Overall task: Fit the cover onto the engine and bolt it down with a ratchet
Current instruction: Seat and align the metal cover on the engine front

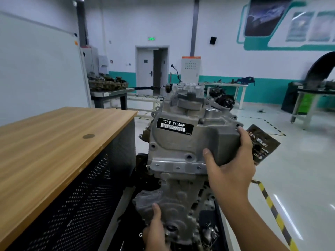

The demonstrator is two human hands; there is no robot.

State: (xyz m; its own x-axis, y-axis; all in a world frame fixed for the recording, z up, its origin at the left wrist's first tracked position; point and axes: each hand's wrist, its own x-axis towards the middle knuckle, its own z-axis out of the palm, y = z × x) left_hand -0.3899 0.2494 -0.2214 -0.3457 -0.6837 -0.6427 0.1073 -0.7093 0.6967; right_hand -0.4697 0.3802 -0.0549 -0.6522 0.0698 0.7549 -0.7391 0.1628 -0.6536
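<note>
A grey cast-metal cover (178,147) with a black label reading CFB 666660 stands upright in front of me, against the engine (188,93) behind it. My right hand (233,167) grips the cover's boxy right side, thumb on the front face and fingers round the far edge. My left hand (156,230) holds the cover's narrow lower part near a round opening, thumb pressed on the face. Several empty bolt holes show along the cover's flange. No ratchet is in view.
A wooden-topped bench (59,134) with a perforated black side stands close on the left. A black stand (141,160) sits under the engine. Yellow-black floor tape (272,205) runs on the right, near a dark sign (262,142). Workbenches line the far walls.
</note>
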